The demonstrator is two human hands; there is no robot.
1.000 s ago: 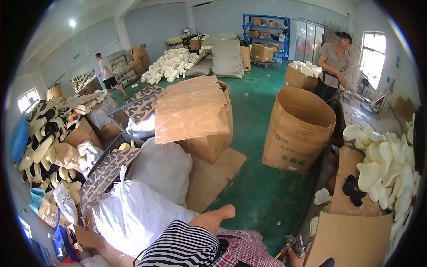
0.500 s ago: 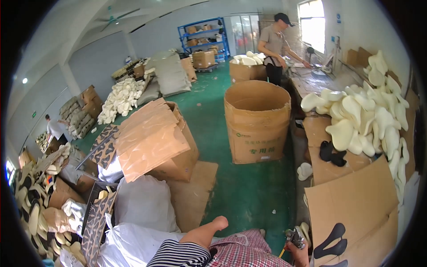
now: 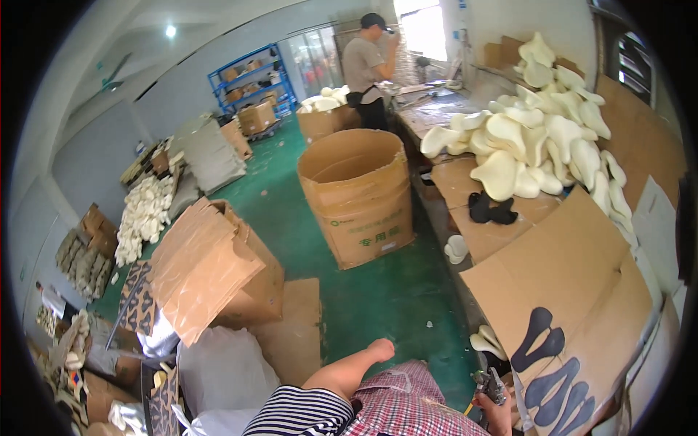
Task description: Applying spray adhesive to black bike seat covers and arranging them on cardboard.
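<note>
Low at the right, my right hand [image 3: 496, 413] is closed around a metal spray gun [image 3: 490, 385]; a thin yellow hose runs below it. The gun sits just left of the bench edge, close to a few cream foam pieces [image 3: 486, 341]. On the bench, a large cardboard sheet [image 3: 552, 276] carries dark, forked flat pads [image 3: 538, 340] near its front. My left hand [image 3: 381, 350] hangs over the green floor in front of my checked apron, its fingers turned out of sight. No object shows in it.
A tall round cardboard bin [image 3: 356, 211] stands ahead. Cream saddle-shaped foams [image 3: 538, 138] are heaped on the bench, beside a black piece [image 3: 491, 209]. Left are a carton under cardboard sheets [image 3: 207, 269] and white sacks [image 3: 225, 363]. A co-worker [image 3: 368, 69] stands beyond the bin.
My view has swung right, so the bench sheet and more dark pads come further in. My right hand keeps the spray gun. The co-worker has raised a hand toward the head.
</note>
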